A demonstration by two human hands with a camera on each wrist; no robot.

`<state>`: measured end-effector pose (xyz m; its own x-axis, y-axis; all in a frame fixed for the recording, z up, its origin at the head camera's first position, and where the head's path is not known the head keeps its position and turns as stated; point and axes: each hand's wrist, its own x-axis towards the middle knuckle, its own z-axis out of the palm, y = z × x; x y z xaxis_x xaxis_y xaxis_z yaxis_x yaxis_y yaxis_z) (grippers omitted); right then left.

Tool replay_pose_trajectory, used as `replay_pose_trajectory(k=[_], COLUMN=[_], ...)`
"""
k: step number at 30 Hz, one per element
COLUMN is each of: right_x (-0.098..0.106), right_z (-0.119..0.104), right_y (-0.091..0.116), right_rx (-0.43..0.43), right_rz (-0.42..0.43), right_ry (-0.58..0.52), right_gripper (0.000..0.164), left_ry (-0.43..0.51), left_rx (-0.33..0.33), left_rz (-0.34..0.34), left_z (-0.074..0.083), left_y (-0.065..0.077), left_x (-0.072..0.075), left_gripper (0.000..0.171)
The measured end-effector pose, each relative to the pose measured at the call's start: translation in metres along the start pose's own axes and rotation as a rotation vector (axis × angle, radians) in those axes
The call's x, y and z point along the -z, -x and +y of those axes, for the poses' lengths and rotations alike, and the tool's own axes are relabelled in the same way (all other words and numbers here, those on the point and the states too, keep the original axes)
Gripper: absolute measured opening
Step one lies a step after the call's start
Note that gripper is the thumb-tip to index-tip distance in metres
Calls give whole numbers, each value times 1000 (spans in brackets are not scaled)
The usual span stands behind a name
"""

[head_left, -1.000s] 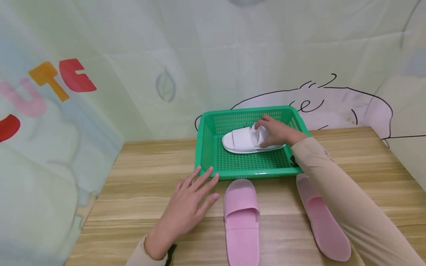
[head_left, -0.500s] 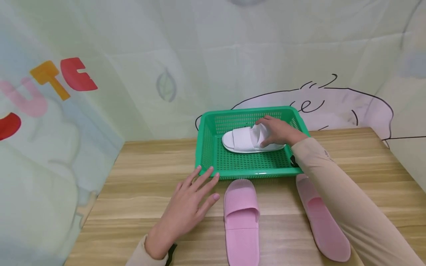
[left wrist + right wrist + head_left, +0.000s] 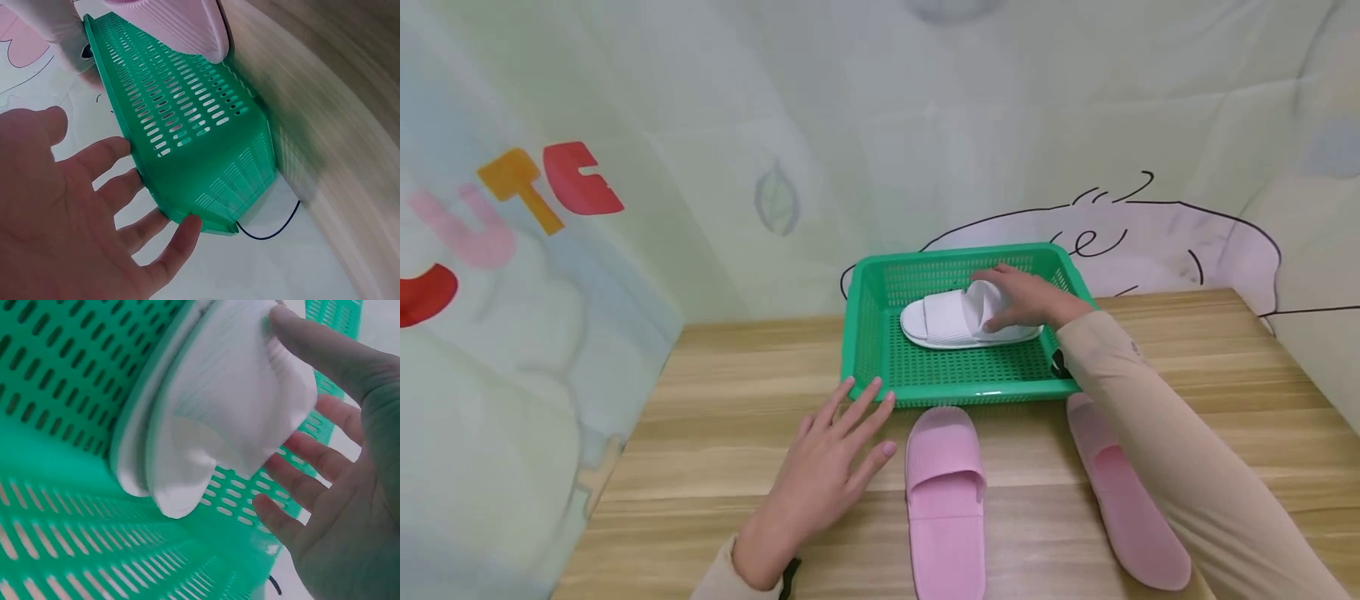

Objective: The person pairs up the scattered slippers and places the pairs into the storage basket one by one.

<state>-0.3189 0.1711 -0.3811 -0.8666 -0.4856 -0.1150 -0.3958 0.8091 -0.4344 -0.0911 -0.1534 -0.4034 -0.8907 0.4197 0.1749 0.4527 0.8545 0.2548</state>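
Observation:
Two white slippers lie overlapping inside a green plastic basket point(image 3: 985, 392). The lower white slipper point(image 3: 946, 317) has its toe to the left. My right hand point(image 3: 1026, 298) holds the strap of the upper white slipper point(image 3: 237, 387), thumb on one side and fingers on the other; the strap bulges between them. My left hand point(image 3: 820, 475) has its fingers spread, with the fingertips at the basket's near left corner. In the left wrist view, those fingertips touch the green rim point(image 3: 128, 147). My right hand hides part of the upper slipper in the head view.
A pink slipper point(image 3: 946, 517) lies on the wooden table point(image 3: 737, 375) just in front of the basket. Another pink slipper point(image 3: 1138, 525) is partly covered by my right sleeve point(image 3: 1180, 450). A printed cloth point(image 3: 850, 125) hangs behind the table.
The white strap under my right hand now bulges up more between thumb and fingers. My left hand stays at the basket rim. The head view has shifted slightly.

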Motion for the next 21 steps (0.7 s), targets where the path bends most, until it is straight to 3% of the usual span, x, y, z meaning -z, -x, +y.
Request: replay_pose_trajectory(k=[13, 21], right_x=[43, 54], right_z=[-35, -50], right_y=[32, 65], right_rx=[120, 191], right_rz=[159, 238], right_ry=[-32, -30], right_gripper=[72, 64], left_ry=[-32, -62], left_rx=[7, 1], left_rz=[10, 12], left_z=[4, 8], left_y=[1, 0], left_x=[0, 1], left_gripper=[59, 59])
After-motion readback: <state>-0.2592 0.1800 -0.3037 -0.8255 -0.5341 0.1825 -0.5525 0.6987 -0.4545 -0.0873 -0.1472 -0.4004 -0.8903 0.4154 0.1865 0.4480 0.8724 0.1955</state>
